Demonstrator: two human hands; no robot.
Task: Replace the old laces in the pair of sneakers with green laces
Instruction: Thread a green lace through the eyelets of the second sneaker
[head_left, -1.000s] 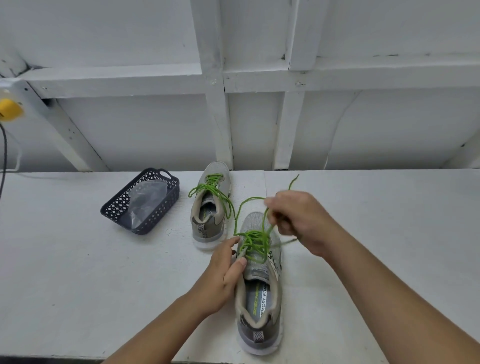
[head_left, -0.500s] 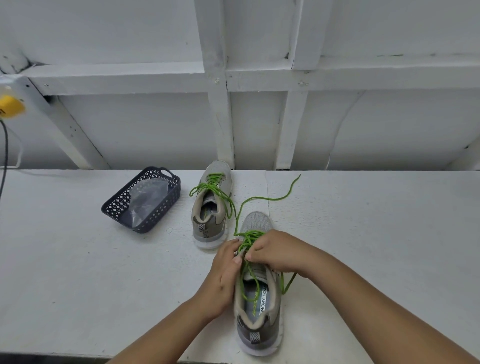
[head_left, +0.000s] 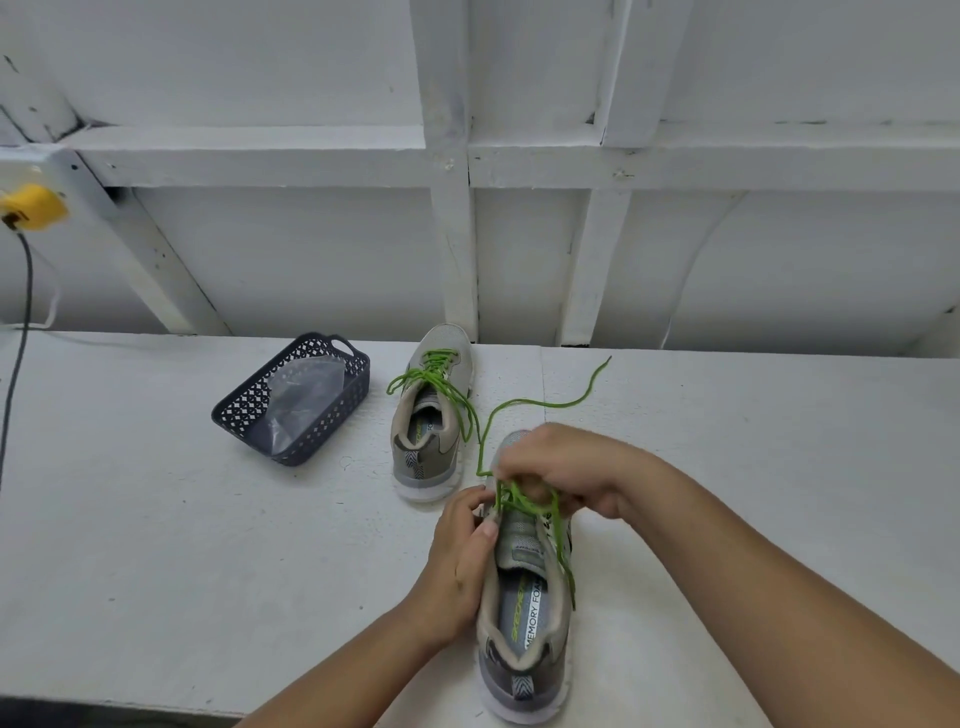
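the toe of the near sneaker (head_left: 524, 613) is hidden under the right hand (head_left: 566, 470), whose curled fingers are closed around the green lace (head_left: 524, 501) over the eyelets; exactly which strand is pinched cannot be made out. one lace end is seen trailing away across the table (head_left: 156, 545) toward the wall, another hanging down the shoe's right side. the left hand (head_left: 462, 566) is pressed against the shoe's left side, thumb and fingertips gripping the upper edge by the eyelets. both forearms are cut off by the bottom edge.

"skechers" and "memory foam" can be read on the near insole, the last letters partly covered. the far sneaker (head_left: 431, 423), already laced in green, is stood just behind, toe to the wall. a dark perforated basket (head_left: 291, 400) holding a clear plastic bag (head_left: 301, 400) is set to the left.

the surface is a white painted table, backed by white boards and framing. a yellow plug (head_left: 34, 207) with a dark cable is partly cropped at the left edge.
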